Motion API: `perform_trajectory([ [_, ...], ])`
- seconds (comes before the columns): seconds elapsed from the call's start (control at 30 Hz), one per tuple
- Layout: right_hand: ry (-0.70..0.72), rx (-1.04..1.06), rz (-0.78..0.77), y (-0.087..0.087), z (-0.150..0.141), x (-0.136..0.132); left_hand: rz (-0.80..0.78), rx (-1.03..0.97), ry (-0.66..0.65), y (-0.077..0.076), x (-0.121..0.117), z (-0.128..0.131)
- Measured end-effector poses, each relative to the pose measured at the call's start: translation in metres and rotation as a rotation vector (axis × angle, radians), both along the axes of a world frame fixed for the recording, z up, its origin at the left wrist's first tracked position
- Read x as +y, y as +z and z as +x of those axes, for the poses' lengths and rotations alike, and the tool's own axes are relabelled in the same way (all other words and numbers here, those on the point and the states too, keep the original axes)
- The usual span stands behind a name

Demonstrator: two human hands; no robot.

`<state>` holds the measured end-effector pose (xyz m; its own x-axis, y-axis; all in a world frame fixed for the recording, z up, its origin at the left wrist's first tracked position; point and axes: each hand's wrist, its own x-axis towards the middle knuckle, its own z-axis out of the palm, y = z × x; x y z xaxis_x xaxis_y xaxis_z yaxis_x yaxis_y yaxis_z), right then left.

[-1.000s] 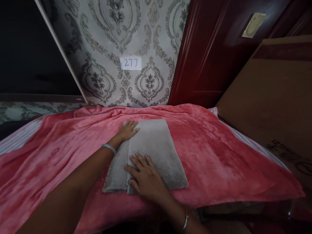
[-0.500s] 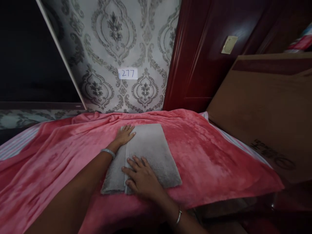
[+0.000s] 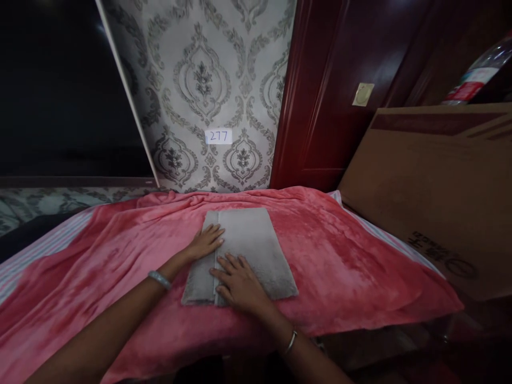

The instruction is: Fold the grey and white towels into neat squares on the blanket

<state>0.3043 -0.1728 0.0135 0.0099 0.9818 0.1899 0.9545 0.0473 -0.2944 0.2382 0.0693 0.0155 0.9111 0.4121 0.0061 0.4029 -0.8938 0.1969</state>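
Observation:
A folded grey towel lies flat, with a raised edge running from back to front left of its middle. On its left part, across that edge, rests my left hand, fingers stretched out. My right hand lies open on the nearer part of the towel, its fingertips close to the same edge. Neither hand grips the cloth. Under the towel spreads a pink plush blanket, wrinkled towards the back and left.
Patterned wallpaper with a paper label reading 277 stands behind the blanket. A dark screen is at the left. To the right are a red door, a large cardboard box and a plastic bottle behind it.
My left hand has slid nearer along the towel, away from its far edge. My right hand has stayed nearly in place. The view has tilted up and shifted, bringing the bottle into sight.

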Motion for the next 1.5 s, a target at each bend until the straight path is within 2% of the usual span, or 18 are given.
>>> perform_trajectory([
  [0.13, 0.012, 0.004, -0.015, 0.005, -0.005, 0.000, -0.007, -0.050, -0.050, -0.007, -0.025, -0.025],
  [0.27, 0.025, 0.013, -0.008, 0.003, -0.015, -0.001, 0.031, -0.108, -0.038, -0.012, -0.039, -0.032],
  [0.5, -0.019, -0.002, 0.031, -0.010, -0.024, -0.007, 0.038, -0.152, -0.010, -0.016, -0.048, -0.035],
  [0.8, -0.030, -0.014, 0.036, -0.009, -0.025, -0.006, 0.024, -0.118, 0.004, -0.012, -0.053, -0.034],
  [0.93, 0.005, -0.004, 0.033, -0.005, -0.014, -0.013, 0.048, -0.107, 0.007, -0.012, -0.053, -0.034],
  [1.0, -0.034, 0.000, 0.023, -0.007, -0.005, -0.019, 0.063, -0.112, 0.009, -0.014, -0.052, -0.033],
  [1.13, -0.113, -0.024, 0.012, -0.017, 0.008, -0.030, 0.073, -0.151, -0.001, -0.017, -0.049, -0.033],
  [1.27, -0.139, -0.046, 0.040, -0.025, 0.005, -0.034, 0.054, -0.133, 0.005, -0.011, -0.050, -0.031],
  [1.4, -0.111, -0.001, 0.039, -0.015, 0.009, -0.037, 0.052, -0.097, 0.007, -0.005, -0.067, -0.031],
  [1.5, -0.168, 0.028, 0.069, -0.005, 0.026, -0.042, 0.058, -0.109, -0.117, -0.009, -0.086, -0.034],
])
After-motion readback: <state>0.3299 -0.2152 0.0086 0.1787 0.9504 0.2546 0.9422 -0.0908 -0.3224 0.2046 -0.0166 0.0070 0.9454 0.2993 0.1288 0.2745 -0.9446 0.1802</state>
